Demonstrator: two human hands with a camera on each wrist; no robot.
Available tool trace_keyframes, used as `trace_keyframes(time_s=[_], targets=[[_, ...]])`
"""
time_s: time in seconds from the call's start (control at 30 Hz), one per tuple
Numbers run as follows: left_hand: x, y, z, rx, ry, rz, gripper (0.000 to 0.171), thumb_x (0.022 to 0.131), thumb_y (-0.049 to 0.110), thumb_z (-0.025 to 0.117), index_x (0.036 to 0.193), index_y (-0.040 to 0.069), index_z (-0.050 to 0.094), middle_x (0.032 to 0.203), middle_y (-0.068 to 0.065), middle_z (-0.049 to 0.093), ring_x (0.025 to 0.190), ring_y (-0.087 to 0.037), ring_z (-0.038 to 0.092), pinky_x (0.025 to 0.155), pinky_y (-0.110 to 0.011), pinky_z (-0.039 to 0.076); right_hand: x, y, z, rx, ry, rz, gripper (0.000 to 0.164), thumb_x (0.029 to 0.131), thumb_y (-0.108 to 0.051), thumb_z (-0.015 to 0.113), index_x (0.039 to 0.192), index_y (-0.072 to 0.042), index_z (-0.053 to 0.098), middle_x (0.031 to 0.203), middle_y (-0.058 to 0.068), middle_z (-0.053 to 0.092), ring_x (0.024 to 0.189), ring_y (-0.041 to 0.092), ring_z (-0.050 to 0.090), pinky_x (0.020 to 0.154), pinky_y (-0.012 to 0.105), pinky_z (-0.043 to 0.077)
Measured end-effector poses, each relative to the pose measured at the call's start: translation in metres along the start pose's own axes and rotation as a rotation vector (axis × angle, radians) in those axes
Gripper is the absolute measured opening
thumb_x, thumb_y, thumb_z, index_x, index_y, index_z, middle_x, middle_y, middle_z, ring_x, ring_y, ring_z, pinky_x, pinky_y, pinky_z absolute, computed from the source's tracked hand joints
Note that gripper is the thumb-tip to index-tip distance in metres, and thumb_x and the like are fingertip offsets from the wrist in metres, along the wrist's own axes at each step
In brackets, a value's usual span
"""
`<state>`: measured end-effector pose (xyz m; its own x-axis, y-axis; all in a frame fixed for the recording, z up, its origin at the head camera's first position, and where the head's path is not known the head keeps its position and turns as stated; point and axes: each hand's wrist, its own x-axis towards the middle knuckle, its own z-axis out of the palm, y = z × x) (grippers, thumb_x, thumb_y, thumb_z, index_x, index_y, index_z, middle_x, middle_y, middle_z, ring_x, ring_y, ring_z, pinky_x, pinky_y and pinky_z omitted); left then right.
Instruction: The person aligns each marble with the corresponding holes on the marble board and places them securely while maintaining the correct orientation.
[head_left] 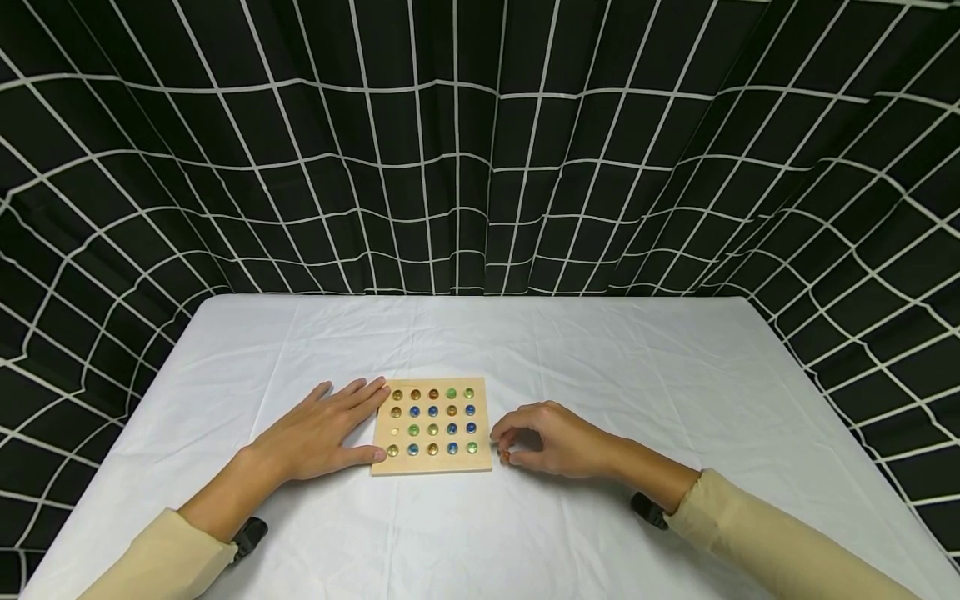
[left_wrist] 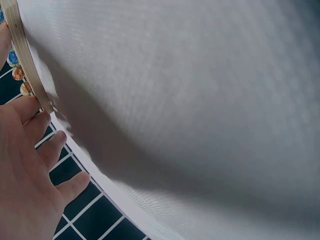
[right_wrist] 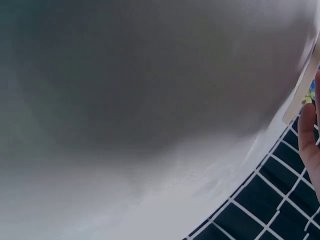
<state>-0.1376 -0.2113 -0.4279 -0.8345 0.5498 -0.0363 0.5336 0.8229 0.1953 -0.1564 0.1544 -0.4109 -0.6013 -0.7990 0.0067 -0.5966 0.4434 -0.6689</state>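
A square wooden board [head_left: 431, 467] lies on the white cloth, with rows of glass marbles in green, blue, amber and brown set in its holes. One hole [head_left: 395, 432] in the left column holds no marble. My left hand [head_left: 315, 433] rests along the board's left side, fingers spread and straight, fingertips at its upper left corner and thumb near the lower left marble. Just off the right edge, my right hand [head_left: 562, 440] has its fingers curled and pinches a reddish-brown marble [head_left: 505, 457] by the thumb tip. In the right wrist view, only part of this hand [right_wrist: 309, 140] shows.
The table under the white cloth [head_left: 600, 358] reaches back to a black curtain [head_left: 480, 167] with a white grid, which also hangs at both sides. Dark wrist cameras sit under the left sleeve [head_left: 168, 554] and the right sleeve [head_left: 757, 533].
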Motion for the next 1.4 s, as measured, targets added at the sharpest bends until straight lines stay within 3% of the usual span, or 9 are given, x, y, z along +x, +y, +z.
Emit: trace_keyframes(time_s=[0.27,0.53,0.7,1.03,1.4], targets=[[0.000,0.000,0.000,-0.003,-0.001,0.000,0.091,0.090,0.075,0.046,0.157,0.014,0.034,0.161,-0.003,0.032,0.146,-0.030,0.031,0.114,-0.064,0.023,0.016,-0.007,-0.001,0.042,0.031,-0.071,0.028,0.086,-0.002,0.076,0.113,-0.006,0.070,0.097,-0.007,0.072,0.092,0.004,0.066,0.090,0.030,0.054],[-0.001,0.000,0.001,0.009,-0.003,-0.002,0.090,0.091,0.076,0.044,0.157,0.015,0.034,0.161,-0.002,0.032,0.146,-0.031,0.031,0.114,-0.063,0.023,0.037,-0.019,0.001,0.026,0.055,-0.134,0.028,0.087,-0.002,0.075,0.114,-0.004,0.070,0.097,-0.003,0.072,0.093,0.013,0.068,0.088,0.034,0.055],[0.000,0.000,0.001,0.012,-0.003,-0.002,0.090,0.091,0.075,0.043,0.157,0.015,0.034,0.161,-0.002,0.032,0.146,-0.031,0.031,0.114,-0.064,0.023,0.051,-0.026,0.005,-0.001,0.038,-0.133,0.028,0.088,-0.005,0.075,0.116,-0.005,0.070,0.098,-0.004,0.072,0.094,0.008,0.067,0.089,0.033,0.053],[-0.001,0.000,0.000,0.008,-0.008,0.000,0.089,0.092,0.074,0.043,0.156,0.014,0.034,0.161,-0.003,0.031,0.147,-0.032,0.031,0.114,-0.065,0.023,0.079,-0.034,0.013,-0.042,0.012,-0.114,0.028,0.090,-0.005,0.073,0.118,-0.006,0.069,0.100,-0.002,0.071,0.095,0.014,0.067,0.087,0.030,0.053],[-0.001,-0.001,-0.001,0.001,-0.007,0.009,0.090,0.091,0.075,0.043,0.157,0.013,0.033,0.161,-0.003,0.031,0.146,-0.031,0.032,0.113,-0.066,0.023,0.103,-0.040,0.024,-0.068,0.017,-0.157,0.027,0.091,-0.006,0.072,0.118,-0.008,0.069,0.100,-0.005,0.071,0.089,0.009,0.064,0.083,0.028,0.053]])
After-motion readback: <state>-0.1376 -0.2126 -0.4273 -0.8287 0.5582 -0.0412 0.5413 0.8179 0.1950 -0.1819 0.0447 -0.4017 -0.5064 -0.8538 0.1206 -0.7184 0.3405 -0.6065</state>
